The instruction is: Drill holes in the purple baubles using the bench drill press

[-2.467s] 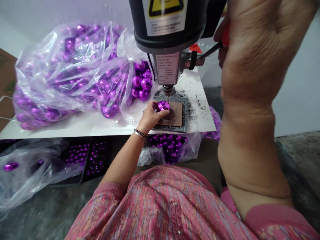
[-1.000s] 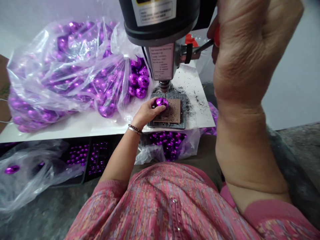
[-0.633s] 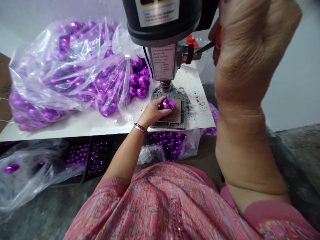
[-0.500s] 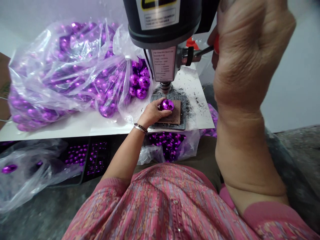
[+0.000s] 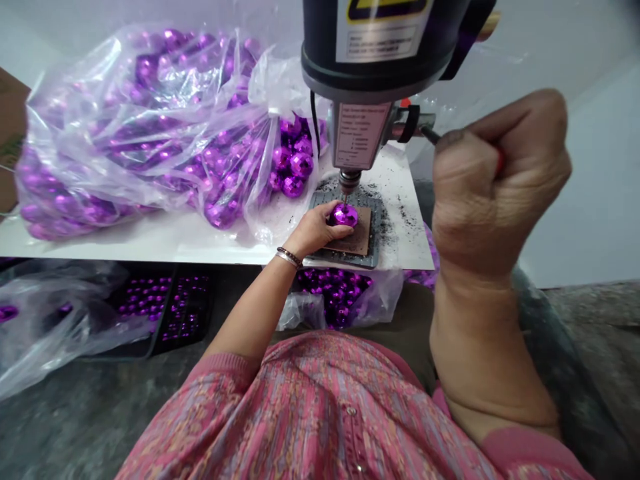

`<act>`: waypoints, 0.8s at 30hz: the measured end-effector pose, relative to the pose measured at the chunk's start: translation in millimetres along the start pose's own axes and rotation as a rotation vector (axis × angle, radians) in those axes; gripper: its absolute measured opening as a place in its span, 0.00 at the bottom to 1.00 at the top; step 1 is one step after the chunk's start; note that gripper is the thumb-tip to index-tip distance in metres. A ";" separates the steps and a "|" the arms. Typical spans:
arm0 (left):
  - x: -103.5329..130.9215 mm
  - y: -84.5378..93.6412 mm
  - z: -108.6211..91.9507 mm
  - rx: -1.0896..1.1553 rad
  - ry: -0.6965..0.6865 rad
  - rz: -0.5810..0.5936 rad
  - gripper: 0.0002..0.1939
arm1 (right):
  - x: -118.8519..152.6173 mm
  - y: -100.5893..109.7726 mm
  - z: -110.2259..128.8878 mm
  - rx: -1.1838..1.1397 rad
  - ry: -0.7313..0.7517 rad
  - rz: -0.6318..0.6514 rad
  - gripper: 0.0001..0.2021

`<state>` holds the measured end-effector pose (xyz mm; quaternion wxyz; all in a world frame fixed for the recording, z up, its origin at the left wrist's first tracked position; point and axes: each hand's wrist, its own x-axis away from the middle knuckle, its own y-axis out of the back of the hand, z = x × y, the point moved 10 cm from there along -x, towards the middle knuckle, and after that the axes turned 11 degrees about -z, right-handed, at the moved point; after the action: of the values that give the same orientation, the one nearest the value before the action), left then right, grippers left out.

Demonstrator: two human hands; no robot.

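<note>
My left hand (image 5: 320, 230) pinches a shiny purple ball (image 5: 344, 215) between thumb and fingers, on a brown wooden board (image 5: 357, 243) that lies on the grey base of a drill press (image 5: 370, 67). The bit points down at the top of the ball; whether it touches or enters it is too small to tell. On the right, my right hand (image 5: 495, 193) is closed round the red-knobbed feed handle (image 5: 500, 161), most of the knob hidden by the fingers.
A large clear bag of purple balls (image 5: 150, 147) lies on the white tabletop (image 5: 225, 248) at the left. Dark shavings surround the press base. Below the table edge are black crates (image 5: 170, 307) and an open bag of purple balls (image 5: 340, 293).
My right hand has come down with the handle. The view has shifted, so the press appears farther right. My left hand still holds the ball on the board.
</note>
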<state>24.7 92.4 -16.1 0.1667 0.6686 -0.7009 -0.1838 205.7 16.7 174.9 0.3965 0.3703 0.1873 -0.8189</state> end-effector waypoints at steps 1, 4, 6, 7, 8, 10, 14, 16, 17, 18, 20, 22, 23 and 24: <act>0.3 0.6 -0.2 -0.013 -0.008 -0.007 0.27 | 3.9 0.7 0.0 0.001 0.015 0.003 0.11; 0.8 2.2 -1.3 -0.055 -0.047 -0.034 0.27 | 12.3 3.2 -1.6 0.004 0.058 -0.011 0.11; 0.8 2.7 -0.8 -0.092 -0.073 -0.053 0.27 | 15.5 4.9 -3.0 0.006 0.088 -0.032 0.12; 0.6 3.0 0.5 -0.112 -0.079 -0.064 0.28 | 16.8 5.5 -3.6 0.006 0.104 -0.040 0.12; 0.3 3.3 2.3 -0.129 -0.078 -0.077 0.29 | 18.0 5.9 -4.4 0.006 0.119 -0.048 0.13; -0.3 3.4 6.5 -0.143 -0.069 -0.099 0.30 | 20.5 6.7 -6.4 0.013 0.142 -0.060 0.14; -0.6 1.3 11.2 -0.141 -0.054 -0.113 0.32 | 26.5 8.9 -10.8 0.013 0.183 -0.086 0.17; -0.2 0.8 11.9 -0.141 -0.042 -0.115 0.32 | 30.1 9.8 -13.0 0.008 0.202 -0.101 0.19; 0.1 0.7 11.7 -0.143 -0.038 -0.115 0.32 | 31.9 10.1 -13.9 0.004 0.211 -0.109 0.19; 0.6 0.7 11.1 -0.145 -0.037 -0.115 0.32 | 33.5 10.4 -14.6 -0.001 0.221 -0.117 0.19; 1.5 0.8 9.7 -0.150 -0.041 -0.116 0.30 | 36.3 10.7 -15.1 -0.012 0.242 -0.135 0.18; 2.3 1.7 8.9 -0.155 -0.045 -0.126 0.28 | 38.4 10.7 -14.8 -0.022 0.258 -0.152 0.17; 2.6 2.4 9.0 -0.156 -0.048 -0.135 0.27 | 39.2 10.6 -14.8 -0.024 0.261 -0.159 0.17; 2.8 2.8 9.1 -0.154 -0.051 -0.143 0.27 | 39.9 10.6 -15.5 -0.024 0.258 -0.167 0.17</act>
<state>17.7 90.0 -22.8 0.1861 0.6972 -0.6393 -0.2657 204.7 -0.9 134.5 0.3039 0.4508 0.2765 -0.7924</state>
